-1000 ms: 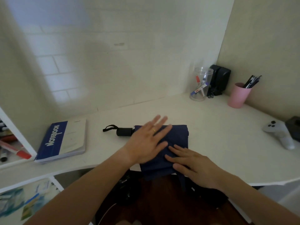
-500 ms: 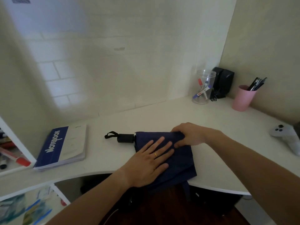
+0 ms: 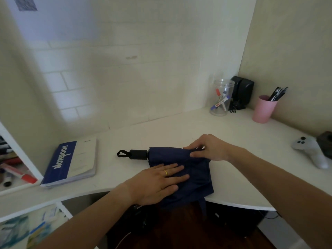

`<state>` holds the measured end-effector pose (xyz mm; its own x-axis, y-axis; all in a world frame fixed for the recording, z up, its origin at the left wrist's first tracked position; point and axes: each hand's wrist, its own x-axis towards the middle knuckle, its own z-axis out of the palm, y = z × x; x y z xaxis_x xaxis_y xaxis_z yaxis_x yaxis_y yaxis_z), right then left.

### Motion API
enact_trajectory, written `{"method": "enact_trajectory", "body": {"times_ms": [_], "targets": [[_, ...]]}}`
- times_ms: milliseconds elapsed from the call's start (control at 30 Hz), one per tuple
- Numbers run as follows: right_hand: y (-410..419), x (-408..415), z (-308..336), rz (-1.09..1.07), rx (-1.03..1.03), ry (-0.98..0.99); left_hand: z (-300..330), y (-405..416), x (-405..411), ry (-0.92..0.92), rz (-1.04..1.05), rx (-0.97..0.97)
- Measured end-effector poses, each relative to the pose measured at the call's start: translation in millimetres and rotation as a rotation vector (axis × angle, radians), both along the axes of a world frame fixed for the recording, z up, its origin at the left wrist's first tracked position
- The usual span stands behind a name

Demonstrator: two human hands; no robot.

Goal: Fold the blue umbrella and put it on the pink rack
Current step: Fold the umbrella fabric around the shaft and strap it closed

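The blue umbrella (image 3: 195, 175) lies collapsed on the white desk (image 3: 179, 133), its dark fabric spread flat and hanging a little over the front edge. Its black handle (image 3: 138, 154) with a wrist loop points left. My left hand (image 3: 158, 182) lies flat on the near part of the fabric, fingers spread, a gold ring on one finger. My right hand (image 3: 208, 148) pinches the far edge of the fabric between thumb and fingers. No pink rack is in view.
A blue notebook (image 3: 71, 162) lies left of the umbrella. At the back right stand a clear jar with markers (image 3: 221, 97), black speakers (image 3: 241, 92) and a pink pen cup (image 3: 264, 109). A white game controller (image 3: 310, 151) rests at the far right. White shelves (image 3: 19, 155) stand left.
My right hand moved from the near edge of the fabric to its far edge and now pinches it. My left hand slid nearer, pressing the fabric flat.
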<state>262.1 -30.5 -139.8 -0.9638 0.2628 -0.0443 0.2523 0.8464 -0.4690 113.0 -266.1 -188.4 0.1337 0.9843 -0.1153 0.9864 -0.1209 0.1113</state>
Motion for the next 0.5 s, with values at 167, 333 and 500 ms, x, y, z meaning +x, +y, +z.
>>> {"method": "enact_trajectory", "body": {"times_ms": [167, 333, 500], "targets": [[-7, 10, -23, 0.061, 0.212, 0.195, 24, -15, 2, -0.068, 0.005, -0.014], [-17, 20, -41, 0.112, 0.472, 0.361, 42, 2, -3, -0.120, 0.160, 0.483], [-16, 21, -35, 0.038, 0.333, 0.292, 23, 32, -29, -0.075, 0.277, 0.182]]}}
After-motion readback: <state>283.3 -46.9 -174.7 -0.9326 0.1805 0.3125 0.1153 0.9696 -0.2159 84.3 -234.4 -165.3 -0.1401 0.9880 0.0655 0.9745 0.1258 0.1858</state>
